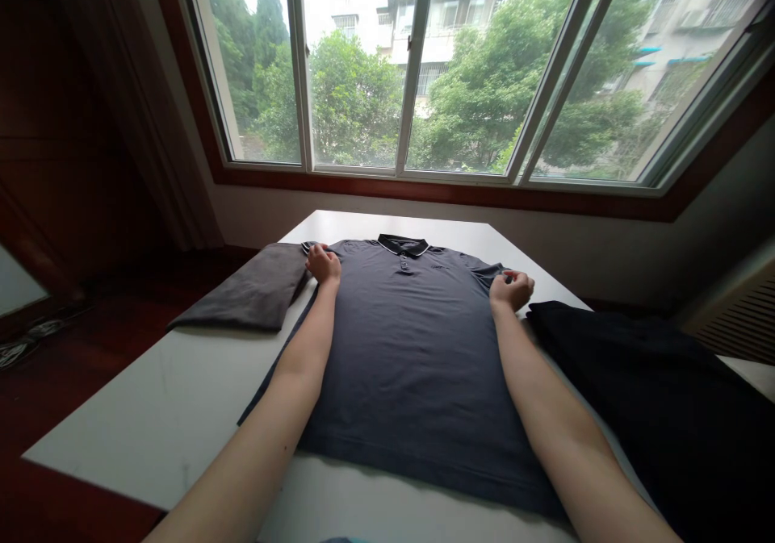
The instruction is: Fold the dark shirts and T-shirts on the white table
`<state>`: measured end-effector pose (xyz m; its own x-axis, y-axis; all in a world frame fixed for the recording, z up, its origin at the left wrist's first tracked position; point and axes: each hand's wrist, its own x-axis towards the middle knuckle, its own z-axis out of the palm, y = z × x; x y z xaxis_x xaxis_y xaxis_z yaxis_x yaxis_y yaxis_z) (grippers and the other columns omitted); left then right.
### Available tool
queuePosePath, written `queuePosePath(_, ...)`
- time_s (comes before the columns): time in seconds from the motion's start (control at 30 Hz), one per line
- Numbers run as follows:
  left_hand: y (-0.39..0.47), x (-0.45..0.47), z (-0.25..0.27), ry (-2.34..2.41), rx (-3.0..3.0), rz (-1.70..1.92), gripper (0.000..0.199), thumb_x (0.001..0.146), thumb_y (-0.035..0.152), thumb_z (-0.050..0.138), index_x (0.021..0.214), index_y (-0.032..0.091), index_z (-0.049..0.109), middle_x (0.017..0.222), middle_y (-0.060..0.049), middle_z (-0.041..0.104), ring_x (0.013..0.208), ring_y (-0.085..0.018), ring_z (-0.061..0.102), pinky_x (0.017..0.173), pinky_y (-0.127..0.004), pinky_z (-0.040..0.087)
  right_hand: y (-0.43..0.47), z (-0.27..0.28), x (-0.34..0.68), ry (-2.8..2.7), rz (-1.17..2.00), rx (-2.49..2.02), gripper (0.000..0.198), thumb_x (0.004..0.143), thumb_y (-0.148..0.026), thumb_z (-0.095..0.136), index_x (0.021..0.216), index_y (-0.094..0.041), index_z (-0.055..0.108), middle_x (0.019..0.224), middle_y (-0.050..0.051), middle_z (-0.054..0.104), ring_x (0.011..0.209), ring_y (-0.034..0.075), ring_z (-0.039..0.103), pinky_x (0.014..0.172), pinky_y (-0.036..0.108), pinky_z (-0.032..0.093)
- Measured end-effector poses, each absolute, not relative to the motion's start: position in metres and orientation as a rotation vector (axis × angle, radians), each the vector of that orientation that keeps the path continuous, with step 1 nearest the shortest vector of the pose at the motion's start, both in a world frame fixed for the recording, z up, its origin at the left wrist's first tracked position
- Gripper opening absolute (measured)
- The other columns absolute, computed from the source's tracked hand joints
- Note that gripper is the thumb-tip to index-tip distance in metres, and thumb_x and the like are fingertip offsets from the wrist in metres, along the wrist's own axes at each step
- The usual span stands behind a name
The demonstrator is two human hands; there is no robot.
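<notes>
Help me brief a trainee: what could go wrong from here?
The left hand and right hand grip the sleeves of the polo shirt; uneven pulling might crease it. The gray garment near the left hand lies along the edge of the table, so a nudge could push it off. The right forearm, beside the dark garment, might disturb it.

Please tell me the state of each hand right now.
Left hand: closed, holding the polo shirt by one sleeve.
Right hand: closed, holding the other sleeve.
</notes>
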<state>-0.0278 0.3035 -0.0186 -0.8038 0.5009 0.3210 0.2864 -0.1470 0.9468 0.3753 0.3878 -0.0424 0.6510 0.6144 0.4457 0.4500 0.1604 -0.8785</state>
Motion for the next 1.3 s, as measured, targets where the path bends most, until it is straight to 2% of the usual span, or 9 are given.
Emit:
queuePosePath(0.17,0.308,-0.029,-0.026,2.136,0.893,1.913,0.036,0.074,0.002,0.058,0.108,0.014,0.057,0.15,-0.016,0.036,0.148,-0.031,0.009,0.12,-0.053,0.007,0.389,-0.048,0.38,-1.005,0.185,-1.734,0.018,0.07,-0.018,0.061,0.087,-0.023,0.059,0.116,0.016,0.056,0.113,0.035,0.052,0.099,0.057,0.039)
queuePosePath(0.27,0.311,-0.03,-0.029,2.141,0.861,1.872,0.039,0.072,0.003,0.059,0.11,0.014,0.057,0.153,-0.016,0.031,0.148,-0.032,0.002,0.118,-0.055,0.004,0.392,-0.048,0.38,-1.034,0.183,-1.768,0.016,0.069,-0.021,0.063,0.084,-0.023,0.061,0.108,0.013,0.061,0.112,0.033,0.053,0.101,0.056,0.036)
queuePosePath(0.4,0.314,-0.032,-0.031,2.094,0.831,1.901,0.039,0.073,0.005,0.06,0.111,0.014,0.058,0.152,-0.017,0.032,0.148,-0.033,-0.003,0.118,-0.056,0.003,0.397,-0.048,0.381,-1.067,0.21,-1.806,0.006,0.067,-0.024,0.065,0.071,-0.024,0.061,0.09,0.008,0.065,0.109,0.032,0.055,0.103,0.056,0.034)
queuePosePath(0.57,0.316,-0.034,-0.032,2.177,0.844,1.82,0.044,0.071,0.004,0.06,0.114,0.012,0.06,0.154,-0.017,0.028,0.148,-0.032,-0.005,0.119,-0.053,-0.005,0.399,-0.049,0.383,-1.064,0.205,-1.824,0.006,0.067,-0.026,0.065,0.067,-0.023,0.059,0.092,0.011,0.065,0.112,0.033,0.054,0.102,0.058,0.033)
queuePosePath(0.73,0.312,-0.032,-0.032,2.102,0.899,1.856,0.04,0.075,0.006,0.058,0.114,0.015,0.061,0.153,-0.012,0.031,0.147,-0.032,0.004,0.119,-0.051,-0.008,0.399,-0.05,0.383,-1.08,0.207,-1.816,0.011,0.067,-0.025,0.067,0.063,-0.023,0.056,0.092,0.012,0.064,0.113,0.033,0.054,0.103,0.058,0.032)
queuePosePath(0.9,0.314,-0.031,-0.032,1.889,0.937,1.961,0.041,0.077,0.007,0.055,0.116,0.019,0.06,0.153,-0.007,0.035,0.146,-0.032,0.009,0.121,-0.053,0.0,0.397,-0.051,0.381,-1.051,0.235,-1.747,0.011,0.068,-0.023,0.065,0.065,-0.024,0.055,0.096,0.009,0.062,0.118,0.03,0.049,0.106,0.06,0.029)
queuePosePath(1.0,0.318,-0.034,-0.034,1.861,0.97,1.964,0.044,0.076,0.006,0.057,0.119,0.018,0.059,0.152,-0.008,0.037,0.146,-0.032,0.014,0.121,-0.052,0.006,0.395,-0.049,0.377,-1.046,0.251,-1.706,0.009,0.071,-0.023,0.062,0.066,-0.024,0.054,0.1,0.009,0.061,0.121,0.03,0.044,0.109,0.061,0.023)
queuePosePath(1.13,0.321,-0.039,-0.037,1.907,1.082,1.899,0.048,0.075,0.004,0.056,0.121,0.016,0.059,0.15,-0.01,0.04,0.143,-0.028,0.025,0.121,-0.043,0.014,0.39,-0.047,0.37,-1.02,0.229,-1.502,0.014,0.072,-0.015,0.06,0.065,-0.024,0.05,0.103,0.011,0.059,0.123,0.031,0.04,0.107,0.062,0.023)
queuePosePath(1.3,0.324,-0.043,-0.041,1.914,1.072,1.879,0.042,0.076,0.002,0.053,0.116,0.014,0.062,0.147,-0.012,0.043,0.141,-0.027,0.03,0.121,-0.041,0.018,0.384,-0.042,0.366,-1.094,0.162,-1.368,0.011,0.074,-0.015,0.059,0.069,-0.023,0.053,0.102,0.012,0.059,0.12,0.032,0.043,0.105,0.062,0.025)
